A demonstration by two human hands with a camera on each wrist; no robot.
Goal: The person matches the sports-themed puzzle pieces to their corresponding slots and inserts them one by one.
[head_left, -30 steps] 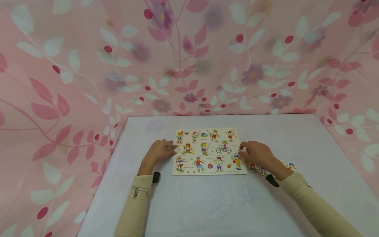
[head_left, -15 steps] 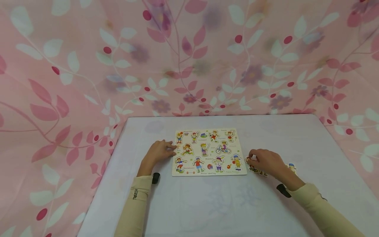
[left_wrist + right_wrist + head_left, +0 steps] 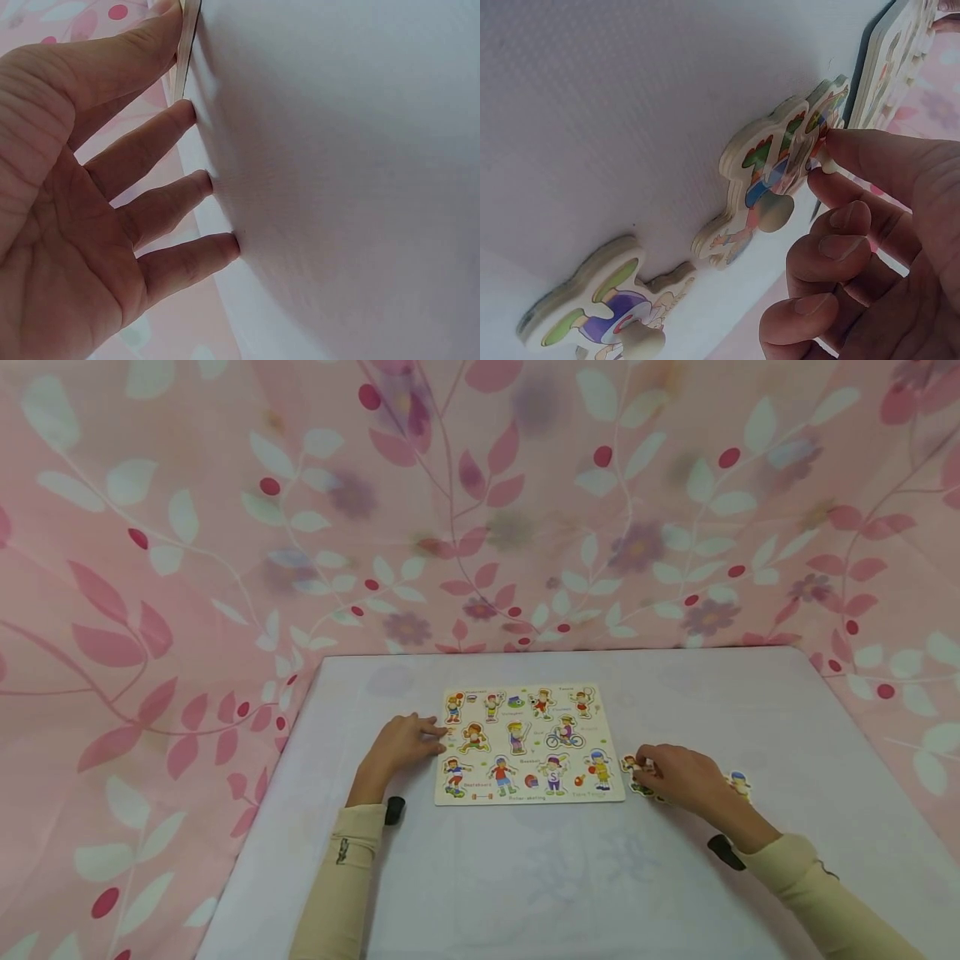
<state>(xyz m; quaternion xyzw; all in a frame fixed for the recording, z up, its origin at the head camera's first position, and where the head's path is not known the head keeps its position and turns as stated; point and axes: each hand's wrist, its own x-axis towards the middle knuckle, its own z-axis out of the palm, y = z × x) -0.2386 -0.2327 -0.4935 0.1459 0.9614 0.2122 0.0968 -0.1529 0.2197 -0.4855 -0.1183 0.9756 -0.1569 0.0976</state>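
A wooden peg puzzle board (image 3: 528, 745) printed with sporty cartoon figures lies flat in the middle of the white table (image 3: 570, 877). My left hand (image 3: 429, 735) rests flat beside it. Its straight fingertips (image 3: 201, 184) press on the table, and the top finger touches the board's edge (image 3: 186, 45). My right hand (image 3: 647, 768) is just right of the board, over loose pieces. In the right wrist view its fingers (image 3: 855, 154) pinch the small peg of a figure piece (image 3: 776, 169), which is tipped up off the table. A second loose piece (image 3: 604, 311) lies flat nearby.
Another loose figure piece (image 3: 738, 783) lies right of my right hand. A pink floral cloth (image 3: 480, 502) hangs behind the table and drapes down both sides. The table's left edge (image 3: 258, 827) is close to my left forearm.
My right hand has drawn back from the board's right edge to the loose pieces beside it and taken one by its peg. My left hand has stayed put.
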